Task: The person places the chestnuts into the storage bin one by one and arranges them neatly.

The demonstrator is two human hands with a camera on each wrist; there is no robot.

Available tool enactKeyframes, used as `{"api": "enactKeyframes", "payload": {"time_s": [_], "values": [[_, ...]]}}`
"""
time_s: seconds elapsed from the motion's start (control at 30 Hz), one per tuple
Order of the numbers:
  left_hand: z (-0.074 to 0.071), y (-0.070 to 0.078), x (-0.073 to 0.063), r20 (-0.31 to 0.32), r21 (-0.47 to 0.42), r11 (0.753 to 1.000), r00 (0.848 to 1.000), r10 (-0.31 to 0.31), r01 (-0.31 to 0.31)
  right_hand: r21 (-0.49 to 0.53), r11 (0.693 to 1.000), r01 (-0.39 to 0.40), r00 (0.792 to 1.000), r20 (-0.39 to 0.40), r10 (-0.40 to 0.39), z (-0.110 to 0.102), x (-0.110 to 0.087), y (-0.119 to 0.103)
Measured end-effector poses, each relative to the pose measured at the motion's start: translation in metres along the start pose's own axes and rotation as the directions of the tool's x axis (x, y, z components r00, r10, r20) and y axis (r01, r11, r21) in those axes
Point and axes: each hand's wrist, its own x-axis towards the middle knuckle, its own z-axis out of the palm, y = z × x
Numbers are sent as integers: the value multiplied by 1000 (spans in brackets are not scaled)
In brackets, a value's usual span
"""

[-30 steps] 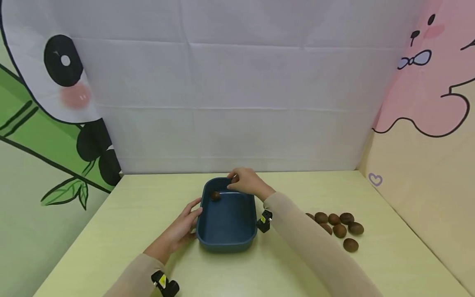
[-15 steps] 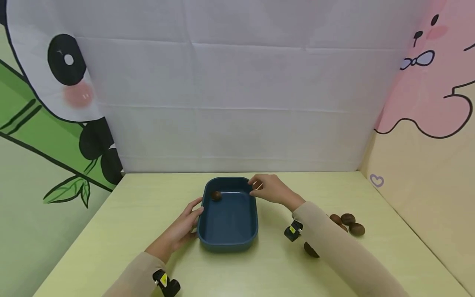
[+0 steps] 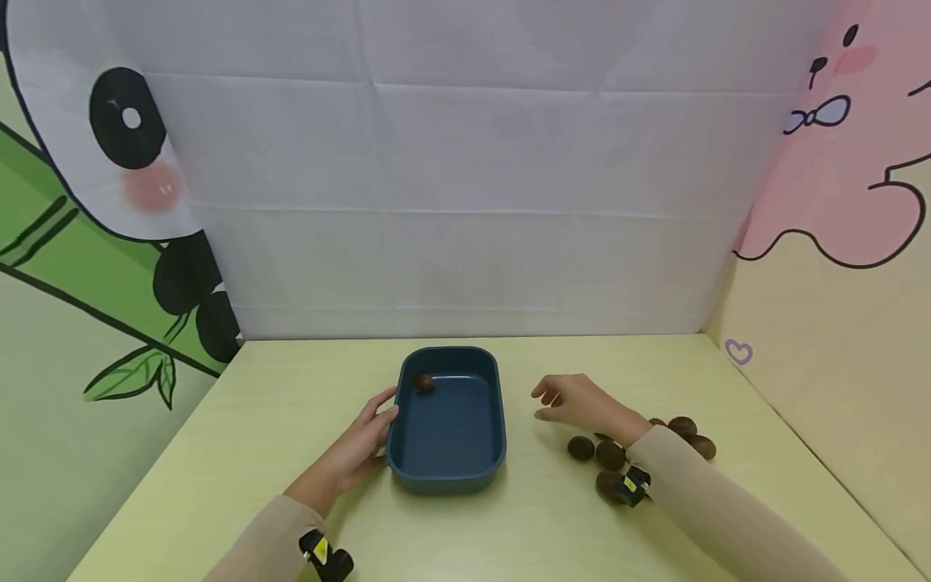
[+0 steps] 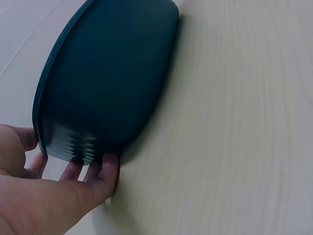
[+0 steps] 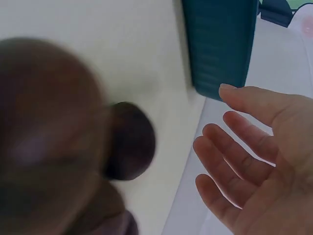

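Where the lower centre of the head view is taken up by the counter [image 3: 451,541], the holdings are as follows. Blue tray [image 3: 447,432]: one, deep, corners rounded, upright at lower centre. Inside nut [image 3: 423,384]: one, brown, round, lying in the tray toward its upper left corner. Left grip [image 3: 349,453]: a bare hand, fingers bent against the tray's left outer wall, holding it. Right grip [image 3: 582,402]: a bare hand, right of centre, moderately wide, fingers loosely curved and well apart from the thumb, holding nothing; clear of the tray. Loose nuts [image 3: 610,455]: several, brown, below and right of the right grip; some are partly hidden by the right sleeve [image 3: 716,493], so no full count. Backing: white sheet [image 3: 465,178], creased, upper centre. Step in hand, as judged: loading nuts into the tray one at a time, barely begun, the right grip between one nut and another. The next move seems to call for lowering the right grip onto a loose nut, narrowing thumb and fingers around it without rolling its neighbours, the left grip steadying the tray meanwhile.
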Motion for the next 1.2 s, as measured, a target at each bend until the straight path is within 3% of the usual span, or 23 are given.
{"api": "enactKeyframes", "payload": {"time_s": [0.27, 0.5, 1.2], "values": [[-1, -1, 1, -7, 11, 1000, 1000, 7, -7, -10, 1000, -19, 999, 26, 20, 4, -34, 18], [0, -1, 0, -19, 23, 1000, 1000, 7, -7, -30, 999, -16, 1000, 25, 17, 3, -52, 27], [2, 0, -2, -18, 18, 1000, 1000, 16, -15, -128, 991, -33, 996, 73, 43, 3, -58, 25]]}}
